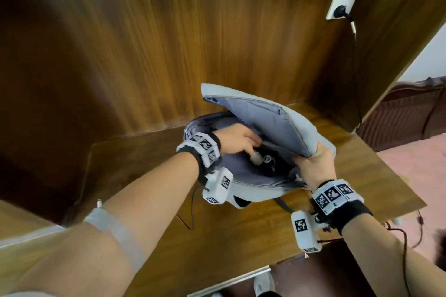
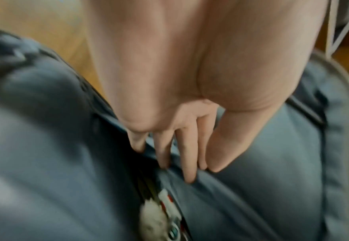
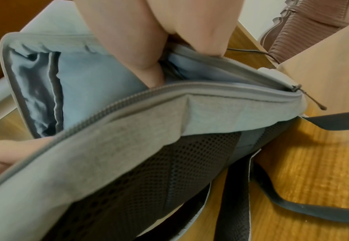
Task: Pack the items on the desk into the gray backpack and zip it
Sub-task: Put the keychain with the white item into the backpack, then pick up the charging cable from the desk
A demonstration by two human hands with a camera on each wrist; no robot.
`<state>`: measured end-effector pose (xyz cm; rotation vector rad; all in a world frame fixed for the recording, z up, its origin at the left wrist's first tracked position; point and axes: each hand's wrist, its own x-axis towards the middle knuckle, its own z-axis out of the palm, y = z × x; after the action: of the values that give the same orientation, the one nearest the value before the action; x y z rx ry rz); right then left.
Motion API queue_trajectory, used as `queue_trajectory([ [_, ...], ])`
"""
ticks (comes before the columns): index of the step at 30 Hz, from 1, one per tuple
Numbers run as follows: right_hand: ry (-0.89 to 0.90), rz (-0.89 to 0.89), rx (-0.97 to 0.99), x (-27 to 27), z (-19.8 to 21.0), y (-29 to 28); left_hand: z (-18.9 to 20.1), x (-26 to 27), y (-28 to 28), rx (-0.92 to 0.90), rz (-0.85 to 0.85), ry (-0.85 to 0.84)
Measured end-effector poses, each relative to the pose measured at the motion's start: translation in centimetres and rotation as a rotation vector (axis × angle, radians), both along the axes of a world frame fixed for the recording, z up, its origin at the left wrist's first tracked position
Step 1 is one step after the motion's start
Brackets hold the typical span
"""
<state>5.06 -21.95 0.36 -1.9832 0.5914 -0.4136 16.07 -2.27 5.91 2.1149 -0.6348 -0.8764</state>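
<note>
Our right hand (image 1: pixel 315 164) grips the soft gray fabric backpack's (image 1: pixel 299 125) flap; our left hand (image 1: pixel 237 138), fingers relaxed, reaches inside

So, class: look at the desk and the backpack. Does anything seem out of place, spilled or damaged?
Nothing stands out. The gray backpack lies open on the desk, its flap held up by the right hand, while the left hand reaches inside near a small whitish item. No spill or damage shows.
</note>
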Motion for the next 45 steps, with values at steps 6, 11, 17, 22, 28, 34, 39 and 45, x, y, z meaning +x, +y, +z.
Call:
queue_trajectory([
  [6, 0.048, 0.012, -0.017, 1.1, -0.1, 0.8, 1.8, 2.1, 11.7, -0.291, 0.558, 0.077],
  [11, 0.076, 0.055, -0.027, 2.3, -0.5, 3.4, -5.0, -0.1, 24.5, -0.142, 1.052, -0.005],
  [17, 0.066, 0.115, -0.058, 2.7, -0.6, 6.3, -15.6, -5.9, 32.7, 0.45, 1.325, 0.179],
  [22, 0.065, 0.131, -0.046, 3.0, -0.6, 7.6, -18.6, -5.7, 30.3, 0.547, 1.287, 0.226],
  [28, 0.092, 0.142, -0.053, 2.9, 0.2, 8.8, -19.4, -3.4, 28.1, 0.688, 1.321, 0.172],
  [34, 0.084, 0.148, -0.066, 3.0, 0.4, 9.3, -20.5, -1.8, 28.7, 0.464, 1.294, 0.221],
  [39, 0.1, 0.168, -0.053, 3.0, 0.3, 9.6, -19.9, -2.7, 29.5, 0.283, 1.159, 0.165],
  [45, 0.086, 0.162, -0.055, 3.5, -0.2, 9.7, -17.7, -2.9, 29.7, -0.166, 1.108, 0.357],
])
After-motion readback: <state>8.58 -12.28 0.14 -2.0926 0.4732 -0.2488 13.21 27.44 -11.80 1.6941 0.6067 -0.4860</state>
